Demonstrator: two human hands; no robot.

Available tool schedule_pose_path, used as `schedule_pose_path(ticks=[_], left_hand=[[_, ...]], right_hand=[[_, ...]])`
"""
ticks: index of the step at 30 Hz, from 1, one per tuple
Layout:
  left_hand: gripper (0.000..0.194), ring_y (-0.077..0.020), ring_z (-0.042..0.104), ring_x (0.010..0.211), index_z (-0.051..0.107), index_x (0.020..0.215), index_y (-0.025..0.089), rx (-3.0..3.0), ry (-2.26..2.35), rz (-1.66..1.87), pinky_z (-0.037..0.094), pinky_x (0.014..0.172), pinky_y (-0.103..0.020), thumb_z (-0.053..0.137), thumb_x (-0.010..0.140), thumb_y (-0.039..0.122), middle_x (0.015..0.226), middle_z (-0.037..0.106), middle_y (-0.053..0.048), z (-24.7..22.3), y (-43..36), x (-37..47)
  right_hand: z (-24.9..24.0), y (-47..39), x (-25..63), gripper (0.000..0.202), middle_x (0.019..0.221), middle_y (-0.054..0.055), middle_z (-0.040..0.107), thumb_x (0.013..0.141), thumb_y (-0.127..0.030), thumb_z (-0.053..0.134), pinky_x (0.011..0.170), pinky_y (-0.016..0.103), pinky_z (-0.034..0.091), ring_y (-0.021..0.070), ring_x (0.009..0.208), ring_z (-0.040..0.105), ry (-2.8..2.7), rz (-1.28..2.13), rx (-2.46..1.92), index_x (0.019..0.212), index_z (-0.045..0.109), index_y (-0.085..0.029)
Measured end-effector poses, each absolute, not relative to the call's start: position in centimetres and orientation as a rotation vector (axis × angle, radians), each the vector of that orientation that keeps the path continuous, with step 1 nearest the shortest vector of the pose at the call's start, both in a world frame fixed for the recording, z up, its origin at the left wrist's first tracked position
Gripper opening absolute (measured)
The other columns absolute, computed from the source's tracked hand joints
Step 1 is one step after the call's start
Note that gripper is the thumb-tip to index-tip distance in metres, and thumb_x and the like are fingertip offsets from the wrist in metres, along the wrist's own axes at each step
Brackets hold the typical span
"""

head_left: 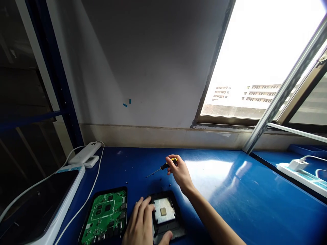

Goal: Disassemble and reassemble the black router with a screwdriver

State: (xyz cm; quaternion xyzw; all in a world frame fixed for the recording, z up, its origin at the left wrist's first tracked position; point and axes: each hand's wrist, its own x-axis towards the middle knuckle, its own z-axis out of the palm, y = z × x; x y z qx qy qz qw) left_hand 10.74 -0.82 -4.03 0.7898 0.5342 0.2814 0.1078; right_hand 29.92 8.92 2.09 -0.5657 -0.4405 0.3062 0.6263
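My right hand [177, 170] grips a screwdriver [166, 165] with a black and yellow handle, its thin shaft slanting down to the left over the blue tabletop. Near the tip lie several small dark screws [160, 179]. At the bottom centre, my left hand [141, 221] rests with fingers and thumb around the left side of a black plastic cover [176, 204]. Inside that cover sits a silver metal plate [167, 204] with a small tan square pad [163, 211]. Left of my hand lies a green circuit board [107, 211] in a black casing.
A black-screened device with a white edge [38, 204] lies at the left, beside a white power strip [85, 153] and a loose white cable [95, 177]. Another power strip [304, 173] with a plugged charger is at the right. Wall and window [242, 85] stand behind.
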Motion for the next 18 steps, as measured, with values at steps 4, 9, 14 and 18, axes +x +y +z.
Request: schedule_pose_path(ticks=[4, 9, 14, 18], left_hand=[[0.04, -0.0356, 0.055, 0.137, 0.068, 0.111, 0.022, 2.337, 1.567, 0.822, 0.053, 0.106, -0.047, 0.068, 0.073, 0.037, 0.141, 0.065, -0.011, -4.0, -0.8, 10.6], [0.038, -0.0359, 0.057, 0.135, 0.066, 0.112, 0.022, 2.375, 1.532, 0.899, 0.054, 0.104, -0.049, 0.066, 0.076, 0.036, 0.139, 0.067, -0.011, -4.5, -0.7, 10.4], [0.034, -0.0329, 0.057, 0.134, 0.066, 0.112, 0.023, 2.444, 1.504, 0.956, 0.055, 0.102, -0.045, 0.057, 0.079, 0.026, 0.138, 0.068, -0.01, -5.0, -0.5, 10.2], [0.036, -0.0323, 0.058, 0.134, 0.064, 0.115, 0.023, 2.458, 1.494, 0.981, 0.055, 0.103, -0.044, 0.056, 0.08, 0.025, 0.138, 0.067, -0.01, -5.6, -0.4, 10.0]], right_hand=[[2.2, 8.9, 29.8, 0.051, 0.08, 0.004, 0.07, 0.076, -0.063, 0.075, 0.059, 0.031, 0.06, 0.0155, 0.059, 0.066, -0.998, 0.794, -1.213, 0.099, 0.066, -0.018], [2.5, 9.0, 30.2, 0.052, 0.085, 0.009, 0.073, 0.087, -0.068, 0.058, 0.052, 0.031, 0.056, 0.015, 0.055, 0.062, -1.032, 0.723, -1.293, 0.096, 0.066, -0.017], [2.6, 8.9, 31.4, 0.043, 0.079, 0.005, 0.068, 0.097, -0.059, 0.046, 0.051, 0.03, 0.048, 0.0196, 0.061, 0.063, -1.159, 0.455, -1.568, 0.109, 0.065, -0.023], [2.4, 8.3, 32.4, 0.013, 0.079, 0.006, 0.066, 0.087, -0.037, 0.07, 0.061, 0.032, 0.046, 0.0222, 0.066, 0.065, -1.325, 0.219, -1.855, 0.094, 0.07, -0.026]])
